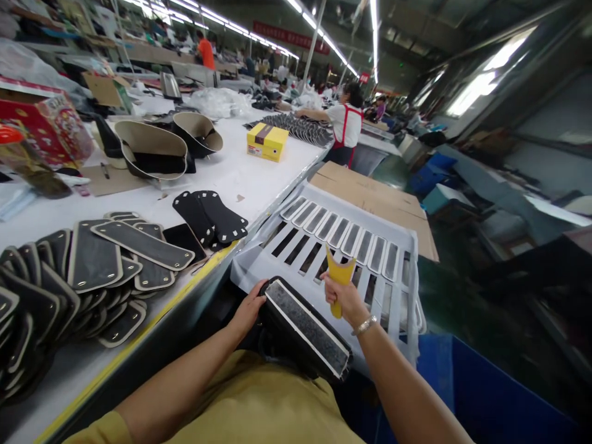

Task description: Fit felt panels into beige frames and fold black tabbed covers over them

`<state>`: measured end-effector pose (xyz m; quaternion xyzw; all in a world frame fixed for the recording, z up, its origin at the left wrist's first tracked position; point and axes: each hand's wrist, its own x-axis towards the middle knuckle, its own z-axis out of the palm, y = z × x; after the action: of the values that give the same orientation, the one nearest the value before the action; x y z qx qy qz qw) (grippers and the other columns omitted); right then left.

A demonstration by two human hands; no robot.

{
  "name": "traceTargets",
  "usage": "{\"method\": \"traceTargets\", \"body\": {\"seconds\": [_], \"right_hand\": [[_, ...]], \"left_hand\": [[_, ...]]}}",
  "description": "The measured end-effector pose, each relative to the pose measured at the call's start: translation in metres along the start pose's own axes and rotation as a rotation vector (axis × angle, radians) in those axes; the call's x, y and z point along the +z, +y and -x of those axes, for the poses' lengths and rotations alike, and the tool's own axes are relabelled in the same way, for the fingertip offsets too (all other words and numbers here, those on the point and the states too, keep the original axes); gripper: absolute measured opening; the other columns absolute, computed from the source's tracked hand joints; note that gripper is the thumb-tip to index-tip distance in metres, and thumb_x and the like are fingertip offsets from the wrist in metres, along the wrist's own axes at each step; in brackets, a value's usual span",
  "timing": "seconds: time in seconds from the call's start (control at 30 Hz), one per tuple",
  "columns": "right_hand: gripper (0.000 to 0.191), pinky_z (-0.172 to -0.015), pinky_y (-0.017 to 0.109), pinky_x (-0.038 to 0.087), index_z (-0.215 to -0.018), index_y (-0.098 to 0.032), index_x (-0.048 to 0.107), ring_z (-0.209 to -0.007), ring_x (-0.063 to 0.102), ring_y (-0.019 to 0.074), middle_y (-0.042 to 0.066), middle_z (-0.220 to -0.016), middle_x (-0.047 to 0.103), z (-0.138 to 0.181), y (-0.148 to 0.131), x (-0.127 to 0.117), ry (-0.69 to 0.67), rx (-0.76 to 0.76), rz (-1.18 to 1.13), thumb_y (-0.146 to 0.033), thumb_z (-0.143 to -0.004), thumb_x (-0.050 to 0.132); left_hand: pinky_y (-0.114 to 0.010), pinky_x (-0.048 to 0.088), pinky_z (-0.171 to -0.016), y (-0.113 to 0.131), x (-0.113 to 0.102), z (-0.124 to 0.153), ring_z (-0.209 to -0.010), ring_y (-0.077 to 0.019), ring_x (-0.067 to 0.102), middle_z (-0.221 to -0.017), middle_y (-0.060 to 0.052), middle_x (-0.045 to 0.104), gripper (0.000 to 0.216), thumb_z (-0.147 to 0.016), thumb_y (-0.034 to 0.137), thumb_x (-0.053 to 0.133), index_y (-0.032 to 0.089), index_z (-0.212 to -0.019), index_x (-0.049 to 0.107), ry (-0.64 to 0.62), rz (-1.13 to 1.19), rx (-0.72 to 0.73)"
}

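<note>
My left hand is closed on the near-left corner of a long black piece, perhaps part of a bag. It is tilted in front of my body, with a grey panel edged in white facing up. In my right hand is a yellow flat tool with a curved notch and pointed tips. The fingers wrap round its narrow handle, just above a pale slotted rack. Along the rack's far side lie several grey strips with white borders.
On the white table at left are piled black panels with beige edges, black pieces with white tabs, a yellow box and two open bag bodies. Cardboard lies beyond the rack. A co-worker stands farther off. Blue bins are at lower right.
</note>
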<state>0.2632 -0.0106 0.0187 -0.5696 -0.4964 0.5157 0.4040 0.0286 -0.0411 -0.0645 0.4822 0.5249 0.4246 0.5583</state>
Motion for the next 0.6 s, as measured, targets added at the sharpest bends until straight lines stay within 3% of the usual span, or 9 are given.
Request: {"method": "traceTargets", "body": {"seconds": [0.2, 0.33, 0.4, 0.47, 0.53, 0.6], "right_hand": [[0.024, -0.049, 0.025, 0.031, -0.078, -0.018, 0.057, -0.047, 0.039, 0.0097, -0.007, -0.05, 0.043, 0.027, 0.026, -0.011, -0.149, 0.111, 0.383, -0.037, -0.065, 0.062], [0.033, -0.065, 0.029, 0.037, -0.085, -0.018, 0.059, -0.069, 0.05, 0.0162, 0.002, -0.075, 0.057, 0.068, 0.017, -0.017, -0.094, -0.012, 0.704, -0.048, -0.071, 0.059], [0.049, -0.075, 0.032, 0.039, -0.105, -0.018, 0.056, -0.085, 0.054, 0.021, 0.007, -0.1, 0.059, 0.097, 0.014, -0.018, -0.089, -0.082, 0.904, -0.053, -0.071, 0.058], [0.072, -0.083, 0.036, 0.04, -0.124, -0.018, 0.045, -0.098, 0.053, 0.0258, 0.012, -0.121, 0.051, 0.123, 0.018, -0.016, -0.102, -0.094, 1.032, -0.056, -0.066, 0.062], [0.087, -0.085, 0.038, 0.04, -0.133, -0.017, 0.035, -0.105, 0.052, 0.0297, 0.014, -0.132, 0.043, 0.141, 0.025, -0.012, -0.097, -0.072, 1.124, -0.055, -0.061, 0.066], [0.087, -0.085, 0.04, 0.042, -0.136, -0.014, 0.031, -0.108, 0.051, 0.0313, 0.016, -0.136, 0.038, 0.149, 0.032, -0.007, -0.071, -0.05, 1.192, -0.05, -0.063, 0.064]], "left_hand": [[-0.033, 0.033, -0.104, -0.007, 0.004, -0.004, -0.122, -0.0203, 0.044, -0.13, -0.004, 0.05, 0.048, -0.08, 0.026, 0.033, 0.018, -0.126, 0.042, 0.013, -0.205, 0.084], [-0.038, 0.023, -0.109, -0.004, -0.012, -0.006, -0.128, -0.0234, 0.036, -0.137, -0.008, 0.042, 0.054, -0.079, 0.038, 0.044, 0.017, -0.129, 0.042, -0.057, -0.321, 0.138], [-0.041, 0.007, -0.112, 0.005, -0.019, -0.008, -0.135, -0.0262, 0.022, -0.145, -0.008, 0.031, 0.072, -0.068, 0.046, 0.06, 0.018, -0.132, 0.04, -0.176, -0.468, 0.275], [-0.043, -0.007, -0.11, 0.018, -0.019, -0.012, -0.137, -0.0282, 0.013, -0.148, -0.007, 0.024, 0.09, -0.057, 0.051, 0.07, 0.021, -0.135, 0.036, -0.395, -0.684, 0.477], [-0.045, -0.012, -0.107, 0.031, -0.011, -0.019, -0.137, -0.0296, 0.013, -0.147, -0.008, 0.026, 0.097, -0.052, 0.054, 0.072, 0.023, -0.136, 0.034, -0.624, -0.876, 0.632], [-0.044, -0.008, -0.108, 0.04, 0.002, -0.027, -0.134, -0.0307, 0.021, -0.144, -0.011, 0.032, 0.098, -0.048, 0.053, 0.074, 0.023, -0.134, 0.037, -0.741, -0.969, 0.673]]}}
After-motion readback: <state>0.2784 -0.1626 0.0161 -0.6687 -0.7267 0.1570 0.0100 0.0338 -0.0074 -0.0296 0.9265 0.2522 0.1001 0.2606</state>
